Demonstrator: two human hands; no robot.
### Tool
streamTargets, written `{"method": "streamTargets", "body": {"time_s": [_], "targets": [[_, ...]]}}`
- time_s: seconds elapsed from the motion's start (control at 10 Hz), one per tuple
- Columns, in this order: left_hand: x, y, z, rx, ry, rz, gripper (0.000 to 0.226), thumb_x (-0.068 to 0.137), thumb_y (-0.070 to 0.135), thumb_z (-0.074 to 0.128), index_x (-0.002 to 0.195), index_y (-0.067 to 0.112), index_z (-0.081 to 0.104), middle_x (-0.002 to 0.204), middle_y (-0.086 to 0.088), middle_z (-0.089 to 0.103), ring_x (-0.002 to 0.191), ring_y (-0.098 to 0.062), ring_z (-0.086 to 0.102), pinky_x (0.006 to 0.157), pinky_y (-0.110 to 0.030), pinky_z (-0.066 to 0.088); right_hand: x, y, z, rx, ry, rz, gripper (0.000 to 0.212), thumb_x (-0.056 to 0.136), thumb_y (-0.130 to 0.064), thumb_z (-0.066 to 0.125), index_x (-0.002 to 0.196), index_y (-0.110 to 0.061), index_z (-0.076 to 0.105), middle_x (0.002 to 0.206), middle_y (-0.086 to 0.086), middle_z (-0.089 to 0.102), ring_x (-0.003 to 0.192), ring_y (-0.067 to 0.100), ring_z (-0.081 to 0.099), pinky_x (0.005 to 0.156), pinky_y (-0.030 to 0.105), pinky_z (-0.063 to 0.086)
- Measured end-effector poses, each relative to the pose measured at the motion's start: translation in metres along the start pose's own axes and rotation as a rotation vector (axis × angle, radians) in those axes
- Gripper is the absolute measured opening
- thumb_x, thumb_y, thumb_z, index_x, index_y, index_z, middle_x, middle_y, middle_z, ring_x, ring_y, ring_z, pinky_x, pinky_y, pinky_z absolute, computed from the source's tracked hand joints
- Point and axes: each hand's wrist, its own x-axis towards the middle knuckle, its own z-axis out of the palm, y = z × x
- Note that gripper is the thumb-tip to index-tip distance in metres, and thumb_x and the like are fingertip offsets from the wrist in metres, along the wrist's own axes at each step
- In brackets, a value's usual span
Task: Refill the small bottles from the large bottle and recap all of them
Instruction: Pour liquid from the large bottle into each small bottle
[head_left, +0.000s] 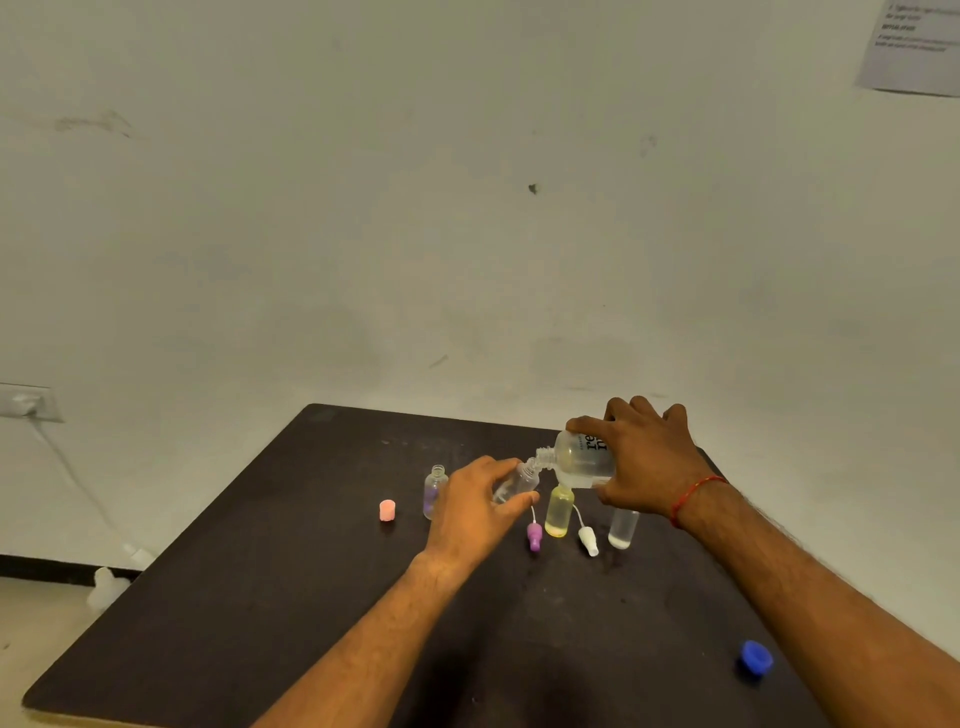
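Note:
My right hand (644, 457) grips the large clear bottle (579, 460) and holds it tipped to the left, its open neck against the mouth of a small clear bottle (517, 483). My left hand (475, 506) holds that small bottle tilted above the dark table (311, 597). A small uncapped bottle with a purple tint (435, 491) stands to the left. A small yellow bottle (559, 512) and a small clear bottle (622, 527) stand under my right hand. A purple nozzle cap (534, 535) and a white nozzle cap (588, 540) lie beside them.
A pink cap (387, 510) sits left of the bottles and a blue cap (756, 657) near the table's right front edge. The wall rises just behind the table. A socket with a cable (26, 402) is on the left wall.

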Motion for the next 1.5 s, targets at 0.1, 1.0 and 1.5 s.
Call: {"method": "streamTargets", "body": {"time_s": [0.1, 1.0, 1.5], "targets": [[-0.0003, 0.0011, 0.0005, -0.019, 0.004, -0.010, 0.041, 0.084, 0.047, 0.075, 0.122, 0.032, 0.069, 0.106, 0.011, 0.068, 0.094, -0.003, 0.062, 0.081, -0.018, 0.052, 0.0009, 0.0001, -0.0013, -0.017, -0.007, -0.004, 0.074, 0.074, -0.059, 0.065, 0.141, -0.047, 0.033, 0.119, -0.004, 0.048, 0.114, 0.018, 0.043, 0.093, 0.043, 0.033], [0.0003, 0.0037, -0.0003, -0.018, -0.010, -0.026, 0.044, 0.084, 0.048, 0.075, 0.124, 0.031, 0.068, 0.108, 0.012, 0.068, 0.094, -0.001, 0.061, 0.076, -0.008, 0.044, 0.0002, 0.0002, -0.0025, -0.024, -0.012, 0.005, 0.075, 0.075, -0.058, 0.066, 0.141, -0.046, 0.032, 0.121, -0.004, 0.048, 0.115, 0.018, 0.044, 0.094, 0.042, 0.033], [0.0010, 0.0052, 0.0006, -0.023, -0.026, -0.033, 0.045, 0.085, 0.045, 0.075, 0.125, 0.028, 0.067, 0.112, 0.008, 0.068, 0.097, -0.002, 0.060, 0.075, -0.006, 0.041, 0.0014, 0.0023, -0.0004, -0.036, -0.011, -0.001, 0.075, 0.074, -0.058, 0.065, 0.141, -0.047, 0.033, 0.120, -0.004, 0.049, 0.114, 0.018, 0.044, 0.093, 0.043, 0.034]]}}
